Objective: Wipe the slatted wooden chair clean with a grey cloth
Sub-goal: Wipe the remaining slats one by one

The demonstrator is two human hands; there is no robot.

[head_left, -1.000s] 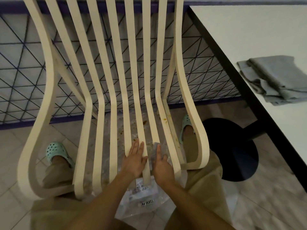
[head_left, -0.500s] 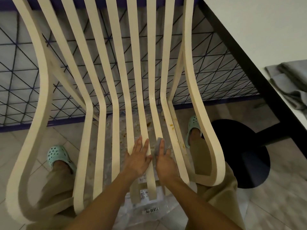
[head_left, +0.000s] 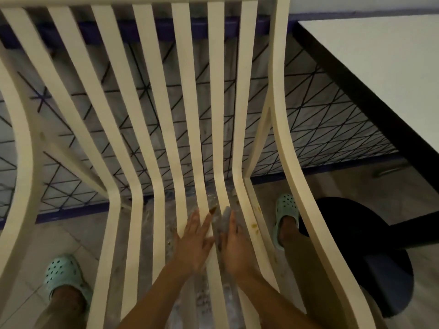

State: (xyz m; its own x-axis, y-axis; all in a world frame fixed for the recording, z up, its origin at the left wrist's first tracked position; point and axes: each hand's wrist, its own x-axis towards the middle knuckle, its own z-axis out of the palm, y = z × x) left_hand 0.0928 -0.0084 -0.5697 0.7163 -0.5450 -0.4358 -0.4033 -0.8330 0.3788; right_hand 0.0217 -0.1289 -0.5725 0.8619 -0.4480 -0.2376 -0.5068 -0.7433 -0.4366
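White table (head_left: 380, 67) beside chair (head_left: 152, 138), black base (head_left: 370, 257) below

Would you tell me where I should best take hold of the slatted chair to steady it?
Probably the top rail, gripped from above: it is one straight bar across the slat ends, well away from the left hand and the right hand, which presses the grey cloth on the seat slats. The table crowds the right side.
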